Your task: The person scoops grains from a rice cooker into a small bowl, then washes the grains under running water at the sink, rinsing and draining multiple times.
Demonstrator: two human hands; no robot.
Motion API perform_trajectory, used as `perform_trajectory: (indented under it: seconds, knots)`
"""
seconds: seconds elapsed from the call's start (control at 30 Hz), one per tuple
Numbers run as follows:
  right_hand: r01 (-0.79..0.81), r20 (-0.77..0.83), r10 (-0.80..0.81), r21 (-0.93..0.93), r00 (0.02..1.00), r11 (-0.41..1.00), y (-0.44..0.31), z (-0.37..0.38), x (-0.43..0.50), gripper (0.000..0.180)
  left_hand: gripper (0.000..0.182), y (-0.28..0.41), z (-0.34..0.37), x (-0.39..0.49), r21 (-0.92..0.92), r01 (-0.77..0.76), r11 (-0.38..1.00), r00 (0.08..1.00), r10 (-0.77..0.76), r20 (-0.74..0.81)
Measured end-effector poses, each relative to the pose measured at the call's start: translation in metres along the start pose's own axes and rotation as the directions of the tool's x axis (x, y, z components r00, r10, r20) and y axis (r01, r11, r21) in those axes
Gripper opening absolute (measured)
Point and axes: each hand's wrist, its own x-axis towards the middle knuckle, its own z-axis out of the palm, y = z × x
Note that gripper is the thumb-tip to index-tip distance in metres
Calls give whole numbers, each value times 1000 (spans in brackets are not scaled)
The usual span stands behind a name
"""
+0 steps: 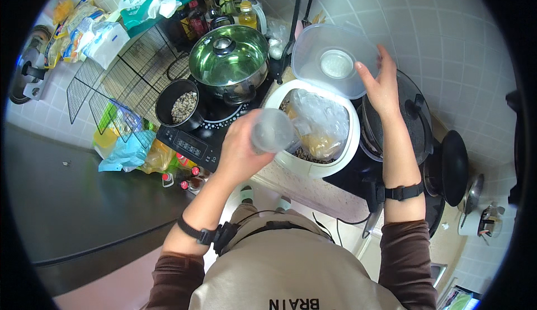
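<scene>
My left hand [243, 146] is closed around a clear plastic cup [272, 131] at the left rim of a white oval grain bin [355, 136]. Inside the bin lie a knotted clear plastic bag [322, 117] with something yellowish-brown in it and mixed dark and pale grains [308, 155]. The bin's translucent lid [310, 54] stands raised at its far side. My right hand [384, 85] is at the lid's right edge, thumb and fingers spread around it; the grip itself is partly hidden. A small black pot [161, 110] holding similar grains [183, 107] sits left of the bin.
A steel pot with a glass lid [228, 56] stands on the induction cooktop [188, 144]. A lidded pan [396, 117] is right of the bin. Wire racks [126, 79], seasoning bottles [247, 15] and a tissue pack [151, 1] stand behind to the left. A cable [352, 223] hangs below the counter.
</scene>
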Motion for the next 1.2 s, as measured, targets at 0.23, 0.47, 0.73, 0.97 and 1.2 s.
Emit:
perform_trajectory:
  seconds: [0.23, 0.47, 0.73, 0.97, 1.2]
  knots:
    - [6, 10, -7, 144, 1000, 990, -26, -17, -30, 65, 73, -4, 44, 39, 443, -308, 842, 951, 270, 148]
    - [214, 469, -171, -40, 867, 976, -59, -50, -103, 44, 57, -40, 20, 32, -232, 125, 965, 980, -156, -119]
    - [-3, 557, 32, -53, 830, 999, -48, -20, -195, 75, 54, -51, 44, -6, -537, 281, 795, 931, -363, -50]
    - [-806, 580, 709, 592, 402, -27, -10, 14, -204, 71, 70, -93, 73, 11, -754, 554, 352, 821, -382, 425]
    - [-736, 580, 726, 660, 368, -154, -20, 13, -214, 55, 80, -78, 67, -1, -674, 513, 532, 858, -296, 419]
